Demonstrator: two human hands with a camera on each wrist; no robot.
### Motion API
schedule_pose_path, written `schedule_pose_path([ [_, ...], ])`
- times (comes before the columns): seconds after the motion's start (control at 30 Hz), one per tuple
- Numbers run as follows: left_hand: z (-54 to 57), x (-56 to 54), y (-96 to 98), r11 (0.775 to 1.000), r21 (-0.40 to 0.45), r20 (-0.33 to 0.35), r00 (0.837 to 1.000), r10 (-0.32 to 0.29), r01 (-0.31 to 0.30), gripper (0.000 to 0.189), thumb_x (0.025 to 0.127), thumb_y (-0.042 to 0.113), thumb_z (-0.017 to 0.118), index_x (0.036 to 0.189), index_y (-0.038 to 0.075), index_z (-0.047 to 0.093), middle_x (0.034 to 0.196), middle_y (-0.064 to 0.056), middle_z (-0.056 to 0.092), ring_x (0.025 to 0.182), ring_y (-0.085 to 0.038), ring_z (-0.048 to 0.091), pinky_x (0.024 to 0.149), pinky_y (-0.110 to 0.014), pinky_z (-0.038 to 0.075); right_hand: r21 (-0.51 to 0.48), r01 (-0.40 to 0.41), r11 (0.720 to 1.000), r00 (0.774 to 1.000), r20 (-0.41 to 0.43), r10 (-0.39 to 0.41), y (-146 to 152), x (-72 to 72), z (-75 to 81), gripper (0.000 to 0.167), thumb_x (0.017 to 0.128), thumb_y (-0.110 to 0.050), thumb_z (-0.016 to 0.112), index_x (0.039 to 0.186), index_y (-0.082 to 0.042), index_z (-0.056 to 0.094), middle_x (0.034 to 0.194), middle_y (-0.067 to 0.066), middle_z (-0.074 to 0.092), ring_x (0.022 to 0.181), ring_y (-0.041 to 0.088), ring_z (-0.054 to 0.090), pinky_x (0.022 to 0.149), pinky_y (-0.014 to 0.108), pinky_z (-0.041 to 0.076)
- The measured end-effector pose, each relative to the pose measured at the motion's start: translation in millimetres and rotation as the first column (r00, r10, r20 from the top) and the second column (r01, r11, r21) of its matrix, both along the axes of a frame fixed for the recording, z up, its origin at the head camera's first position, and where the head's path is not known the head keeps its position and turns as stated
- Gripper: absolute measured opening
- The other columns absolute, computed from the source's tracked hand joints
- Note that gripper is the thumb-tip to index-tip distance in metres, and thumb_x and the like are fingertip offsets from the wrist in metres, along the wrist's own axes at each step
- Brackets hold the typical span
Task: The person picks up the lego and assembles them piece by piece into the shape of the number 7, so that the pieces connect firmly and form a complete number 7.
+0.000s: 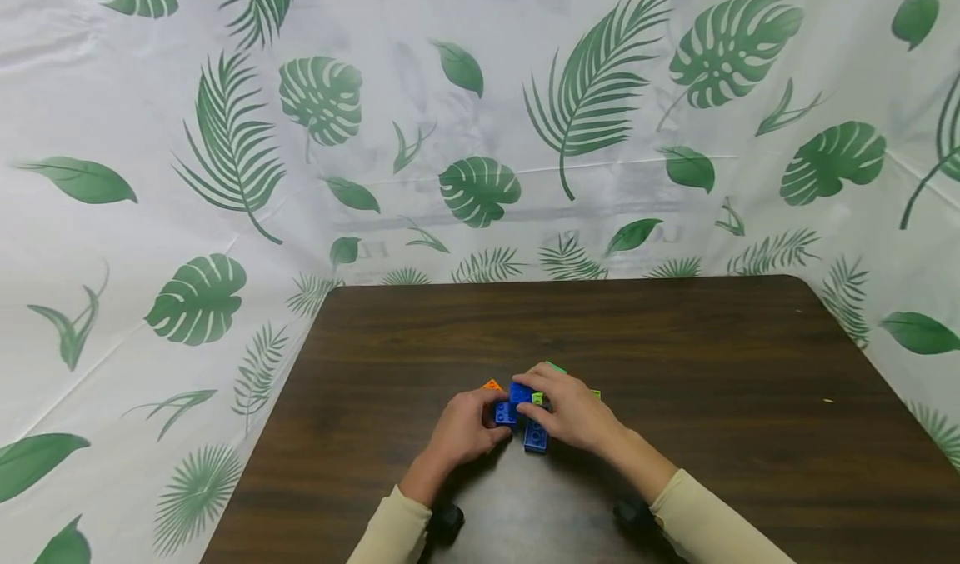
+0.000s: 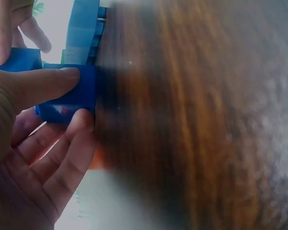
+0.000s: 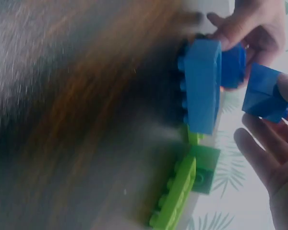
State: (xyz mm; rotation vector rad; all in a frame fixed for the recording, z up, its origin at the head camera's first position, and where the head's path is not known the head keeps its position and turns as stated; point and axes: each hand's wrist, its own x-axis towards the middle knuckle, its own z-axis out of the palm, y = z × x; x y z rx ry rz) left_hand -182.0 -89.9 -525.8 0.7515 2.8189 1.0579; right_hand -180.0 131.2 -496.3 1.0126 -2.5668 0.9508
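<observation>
My left hand [image 1: 467, 426] grips a blue brick [image 1: 505, 414] between thumb and fingers, low over the table. Close beside it, my right hand [image 1: 573, 410] pinches another blue brick [image 3: 264, 93], raised a little in the right wrist view. A longer blue brick [image 1: 536, 436] lies just in front of the right hand, its studs facing the table in the right wrist view. Beyond that, a light green brick [image 3: 175, 196] and a darker green brick [image 3: 205, 167] lie partly hidden behind the right hand in the head view. Past the left fingertips shows an orange brick [image 1: 491, 385].
The dark wood-grain table [image 1: 375, 464] spreads around both hands. Behind it hangs a white sheet [image 1: 405, 239] printed with green leaves. Black devices sit at the left wrist [image 1: 447, 522] and right wrist [image 1: 632, 514]. A tiny yellow speck [image 1: 828, 400] lies on the right side.
</observation>
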Motion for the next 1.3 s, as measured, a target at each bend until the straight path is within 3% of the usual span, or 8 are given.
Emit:
schedule_pose_path([
  [0.13,-4.2,-3.0,-2.1,0.998,0.058,0.04,0.999,-0.011,0.008,0.039,0.079,0.018,0.084,0.114,0.009,0.069,0.071,0.009,0.062,0.059,0.0,0.055,0.054,-0.019,0.048,-0.008,-0.024,1.0,1.0,-0.006,0.024,-7,-0.1,-3.8,0.039,0.091,-0.027,0.072,0.127,-0.013,0.064,0.115,-0.005,0.059,0.097,0.009,0.06,0.081,0.029,0.054],
  [0.4,-6.5,-5.8,-1.4,0.992,0.126,0.092,0.996,0.006,-0.018,0.029,0.078,0.016,0.083,0.102,0.014,0.069,0.064,0.009,0.06,0.052,-0.002,0.056,0.051,-0.021,0.049,0.007,-0.032,0.999,0.999,-0.016,0.032,-14,0.1,-2.8,0.039,0.089,-0.026,0.075,0.124,-0.011,0.066,0.113,-0.007,0.06,0.097,0.008,0.061,0.081,0.029,0.054],
  [0.83,-9.0,-6.2,-0.7,0.994,0.105,0.062,0.997,0.035,-0.042,0.025,0.076,0.019,0.084,0.094,0.019,0.067,0.061,0.013,0.058,0.051,-0.001,0.055,0.054,-0.021,0.047,0.048,0.005,0.999,0.999,-0.039,-0.003,-21,2.1,1.1,0.037,0.089,-0.028,0.075,0.122,-0.013,0.069,0.11,-0.007,0.061,0.091,0.011,0.064,0.077,0.029,0.055],
  [1.3,-7.3,-6.5,0.6,0.994,0.105,0.069,0.997,0.034,-0.041,0.029,0.077,0.022,0.085,0.101,0.017,0.069,0.064,0.01,0.059,0.053,-0.001,0.055,0.052,-0.021,0.047,0.063,0.042,0.997,0.999,-0.003,-0.042,-20,3.5,4.4,0.041,0.086,-0.027,0.078,0.122,-0.01,0.07,0.098,-0.007,0.059,0.077,0.014,0.061,0.065,0.023,0.049],
])
